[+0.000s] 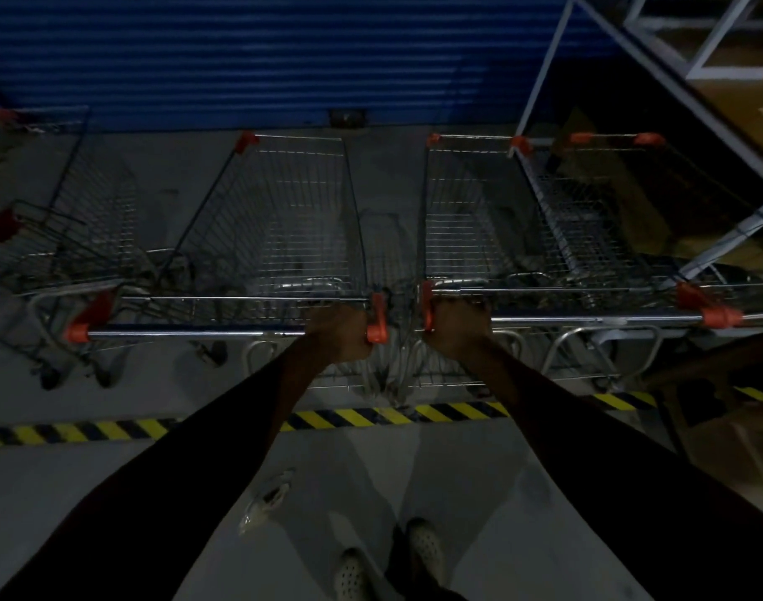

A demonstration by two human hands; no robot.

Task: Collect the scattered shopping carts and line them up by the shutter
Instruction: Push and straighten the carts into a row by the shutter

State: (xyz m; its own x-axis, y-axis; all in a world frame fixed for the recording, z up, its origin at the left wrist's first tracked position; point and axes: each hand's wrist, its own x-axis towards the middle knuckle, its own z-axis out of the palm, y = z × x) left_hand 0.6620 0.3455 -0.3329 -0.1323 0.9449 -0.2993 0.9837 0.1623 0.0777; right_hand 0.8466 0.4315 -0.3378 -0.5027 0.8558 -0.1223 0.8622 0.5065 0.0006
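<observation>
The left hand (343, 329) was curled round the right end of the left cart's (284, 219) handle, and the right hand (458, 325) round the left end of the right cart's (471, 219) handle, so both hands gripped a bar, close together. The two carts stood side by side on the floor, noses toward the blue shutter (262, 58), with a narrow gap between them. A third cart (80, 236) sat skewed toward the left edge of the floor, and a fourth cart (596, 227) stood just beside the right one, under a slanting white metal frame (557, 67). Striped tape (362, 416) crossed the floor behind the wheels.

The step in hand looked like squaring this pair up to the shutter. Held at the inner ends, each cart would likely tend to swing, so an even, slow push suited best, keeping the noses level, the orange corners from hooking together, and the right cart off the fourth cart and the frame
</observation>
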